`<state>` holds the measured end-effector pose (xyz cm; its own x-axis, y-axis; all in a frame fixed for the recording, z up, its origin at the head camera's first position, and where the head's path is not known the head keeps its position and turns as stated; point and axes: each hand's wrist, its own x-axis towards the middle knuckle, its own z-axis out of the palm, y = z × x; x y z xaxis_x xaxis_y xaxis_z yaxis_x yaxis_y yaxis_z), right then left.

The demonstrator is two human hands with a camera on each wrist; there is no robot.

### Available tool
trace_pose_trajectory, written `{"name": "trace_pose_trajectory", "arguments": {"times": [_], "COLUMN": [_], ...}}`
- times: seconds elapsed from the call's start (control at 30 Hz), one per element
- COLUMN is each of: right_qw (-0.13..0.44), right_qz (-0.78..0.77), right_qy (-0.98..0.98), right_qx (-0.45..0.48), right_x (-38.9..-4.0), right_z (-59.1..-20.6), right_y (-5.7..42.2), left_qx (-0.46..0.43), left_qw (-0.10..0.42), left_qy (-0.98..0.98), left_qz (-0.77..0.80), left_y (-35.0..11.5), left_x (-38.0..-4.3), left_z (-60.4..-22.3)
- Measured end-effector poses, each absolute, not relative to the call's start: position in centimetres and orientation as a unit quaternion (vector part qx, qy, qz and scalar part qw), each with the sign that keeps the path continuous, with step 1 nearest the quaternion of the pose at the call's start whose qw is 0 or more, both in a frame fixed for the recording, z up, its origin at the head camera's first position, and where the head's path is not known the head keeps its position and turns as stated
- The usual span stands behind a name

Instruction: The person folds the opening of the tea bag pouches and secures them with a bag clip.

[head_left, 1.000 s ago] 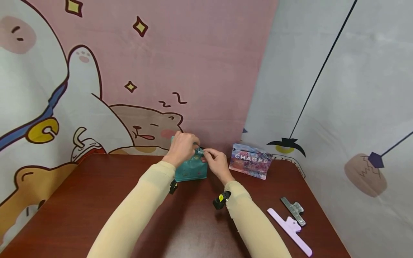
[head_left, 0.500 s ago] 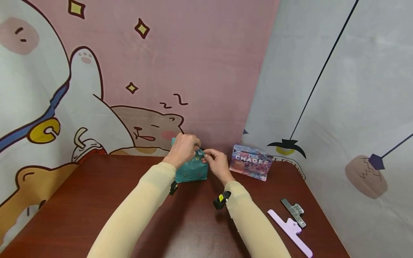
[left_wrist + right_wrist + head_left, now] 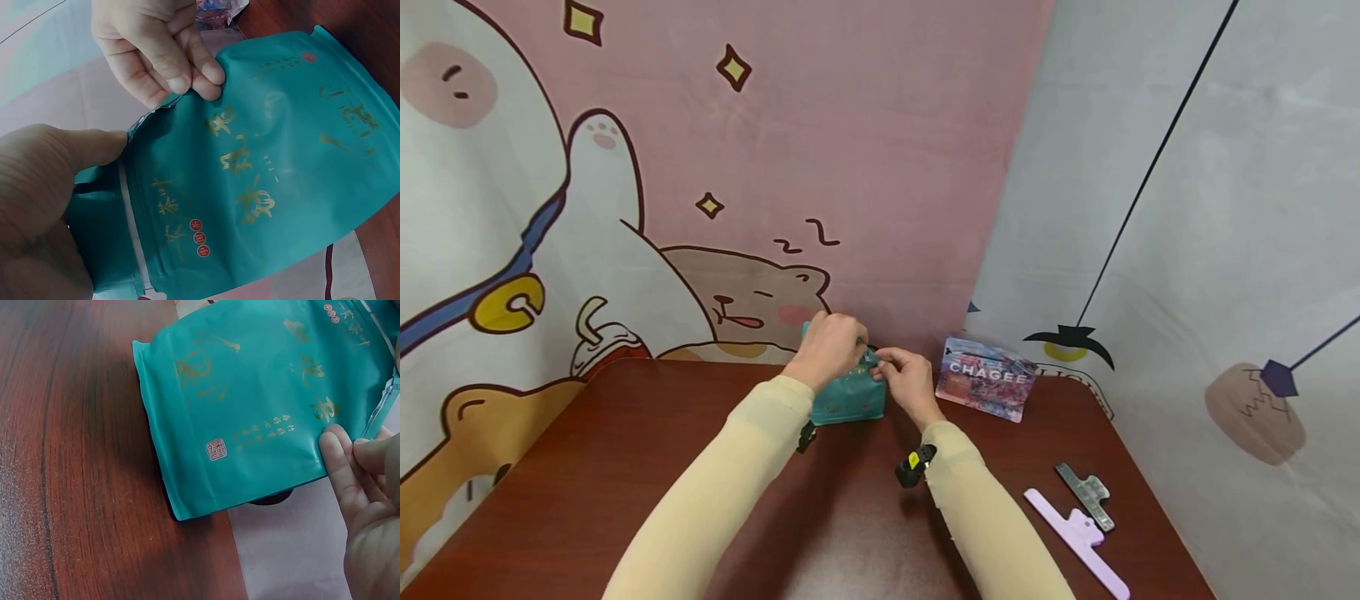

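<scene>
A teal tea pouch (image 3: 850, 397) with gold lettering stands at the back of the table. Its top is grasped by my left hand (image 3: 831, 348), whose thumb presses near the pale zip strip (image 3: 134, 225) in the left wrist view. Beside it, my right hand (image 3: 911, 382) pinches the pouch's upper right corner between thumb and fingers. Seen from the right wrist, the pouch (image 3: 250, 412) has its base on the wood, and the right fingers (image 3: 347, 478) hold its crinkled silvery edge. Part of the top lies hidden behind the left hand.
To the right of the pouch leans a colourful CHAGEE pouch (image 3: 985, 379) against the wall cloth. A grey clip (image 3: 1086, 496) and a lilac long clip (image 3: 1078, 542) lie at the right side of the brown table (image 3: 647, 450). A patterned cloth (image 3: 880, 167) hangs behind.
Both hands keep their hold on the teal pouch and barely move. The whole head view shifts slightly to the right and down.
</scene>
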<state>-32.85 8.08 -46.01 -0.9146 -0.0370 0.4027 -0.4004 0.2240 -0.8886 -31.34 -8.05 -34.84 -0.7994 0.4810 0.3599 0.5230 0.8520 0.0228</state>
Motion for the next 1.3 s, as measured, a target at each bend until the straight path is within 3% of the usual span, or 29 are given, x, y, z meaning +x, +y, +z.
{"name": "trace_pose_trajectory", "arguments": {"times": [0.57, 0.97, 1.3], "right_qw": [0.105, 0.157, 0.153], "right_qz": [0.600, 0.589, 0.589], "right_qy": [-0.778, -0.778, -0.781], "right_qx": [0.156, 0.149, 0.143], "right_x": [-32.6, -32.3, -32.6], "right_z": [-44.9, -43.8, -44.1], "right_y": [8.3, 7.0, 6.9], "left_qx": [-0.264, -0.252, -0.229], "left_qw": [0.201, 0.192, 0.191], "left_qy": [-0.942, -0.947, -0.954], "left_qz": [-0.045, -0.050, -0.044], "left_y": [-7.6, -8.0, -8.6], "left_x": [-31.3, -31.1, -31.2], "left_z": [-35.6, -35.4, -35.3]}}
